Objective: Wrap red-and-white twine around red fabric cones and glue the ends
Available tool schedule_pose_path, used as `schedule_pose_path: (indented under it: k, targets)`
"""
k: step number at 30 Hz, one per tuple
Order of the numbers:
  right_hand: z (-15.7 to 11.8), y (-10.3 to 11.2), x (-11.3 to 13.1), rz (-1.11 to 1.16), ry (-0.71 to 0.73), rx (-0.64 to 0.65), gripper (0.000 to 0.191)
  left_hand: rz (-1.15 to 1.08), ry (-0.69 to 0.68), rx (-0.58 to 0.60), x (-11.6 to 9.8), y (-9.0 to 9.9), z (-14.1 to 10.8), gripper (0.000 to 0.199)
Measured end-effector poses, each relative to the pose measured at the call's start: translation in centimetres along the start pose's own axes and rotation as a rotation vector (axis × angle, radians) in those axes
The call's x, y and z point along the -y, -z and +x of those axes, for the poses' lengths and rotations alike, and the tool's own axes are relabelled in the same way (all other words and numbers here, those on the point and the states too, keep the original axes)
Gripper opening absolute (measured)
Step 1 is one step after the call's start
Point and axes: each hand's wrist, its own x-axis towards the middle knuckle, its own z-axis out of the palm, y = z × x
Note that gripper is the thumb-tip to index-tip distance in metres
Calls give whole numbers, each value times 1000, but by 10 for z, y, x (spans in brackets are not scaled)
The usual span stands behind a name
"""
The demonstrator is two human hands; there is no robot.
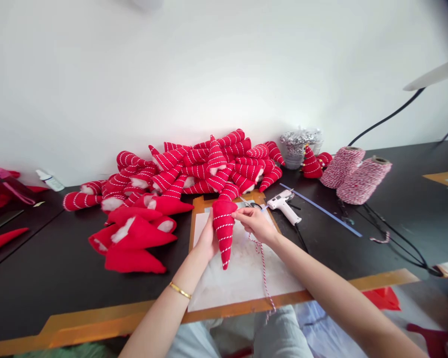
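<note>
A red felt cone (pixel 224 226) wound with red-and-white cord points its tip toward me over a white sheet (pixel 242 278). My left hand (pixel 208 238) grips it from the left side. At the cone's right edge, near its wide end, my right hand (pixel 256 223) pinches the twisted cord (pixel 263 268), whose loose length hangs down past the table's front edge. A white glue gun (pixel 284 206) lies just beyond my right hand. Scissors (pixel 251 204) rest partly hidden behind the cone.
Many cord-wrapped cones (pixel 194 164) are piled against the wall, with plain red cones (pixel 138 241) at left. Two cord spools (pixel 364 179) stand at right near black cables (pixel 399 243). A blue strip (pixel 321 209) and a tub of silver tinsel (pixel 296 146) are behind. Brown tape (pixel 97 323) lines the edge.
</note>
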Motion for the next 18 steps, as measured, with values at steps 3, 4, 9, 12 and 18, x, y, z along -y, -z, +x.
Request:
schedule_pose_path:
  k: [3, 4, 9, 12, 18]
  targets:
    - [1, 1, 0, -126, 132, -101, 37, 7, -96, -1, 3, 1, 4, 48]
    - [1, 0, 0, -161, 182, -125, 36, 34, -142, 4, 5, 1, 4, 47]
    - [-1, -3, -2, -187, 234, -80, 35, 250, -295, 110, 11, 0, -3, 62]
    - [-1, -3, 0, -158, 209, -50, 38, 261, -221, 102, 12, -1, -5, 53]
    - [1, 2, 3, -78, 143, -43, 41, 143, -121, 65, 6, 4, -4, 45]
